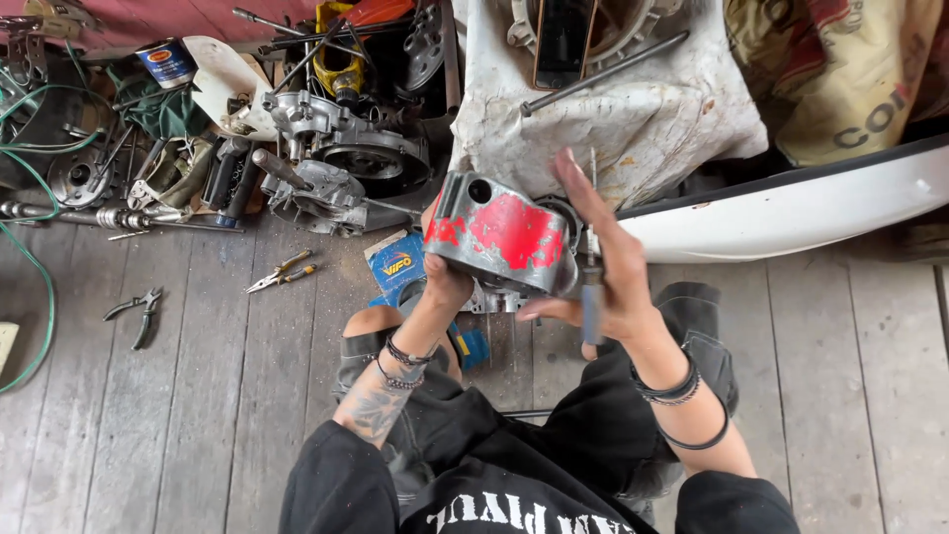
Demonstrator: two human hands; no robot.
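The person sat on the plank floor [198, 396] with a grey metal casing [499, 235], patched with worn red paint, held up between both hands above the knees. The left hand [445, 282] gripped it from below at its 7 o'clock corner, fingers wrapped under the edge. The right hand [603, 262] steadied the casing's 3 o'clock side with fingers spread flat and pointing to 12, while its lower fingers pinched a blue-handled screwdriver [591, 297] that stood nearly upright beside the casing.

By the look of it, the casing was already free of any engine and off the floor, so stripping was well along; the screwdriver tip was not seated on it, which suggested more work with it remained. More metal parts lay under the casing, mostly hidden.

Open room lay at 9 o'clock of the hands: bare boards, with only yellow-handled pliers [282, 272] and dark pliers [138, 311] farther out. At 11 o'clock engine cases [341, 163] crowded close, with a blue box [397, 265] just beside the left wrist. At 12 o'clock a chipped white body panel [633, 109] hung near the right fingertips, and its white curved edge [811, 208] ran off toward 3 o'clock, leaving little clearance there. Bare floor opened again at 4 o'clock.
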